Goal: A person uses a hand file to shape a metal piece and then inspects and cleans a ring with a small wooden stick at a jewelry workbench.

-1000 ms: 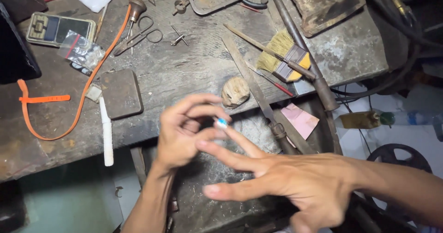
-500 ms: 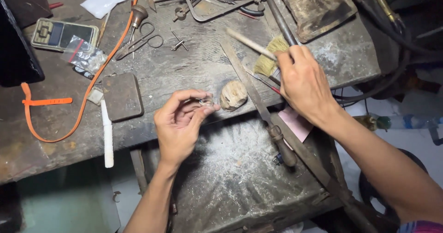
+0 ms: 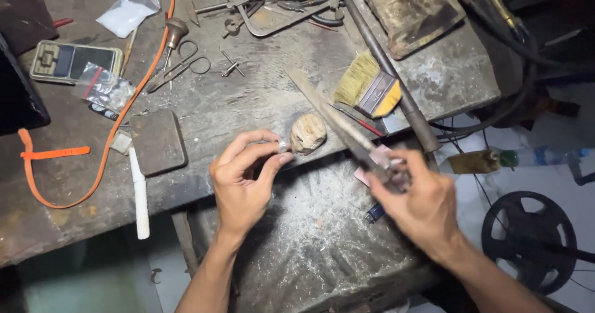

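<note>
On a scarred, dust-caked workbench point(image 3: 248, 108) in a dim workshop, the left hand point(image 3: 245, 186) pinches a small ring point(image 3: 282, 146) beside the wooden peg point(image 3: 308, 132), while the right hand point(image 3: 418, 201) grips a long file point(image 3: 338, 122).

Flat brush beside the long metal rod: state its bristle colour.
Pale straw-yellow bristles on the flat brush, clearest in the head view.

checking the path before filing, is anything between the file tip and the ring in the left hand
Nothing visible stands between them. The left hand pinches the small ring at the bench edge; the right hand grips the long file, which lies just right of the worn bench peg. The peg sits beside the ring, not across the gap.
</note>
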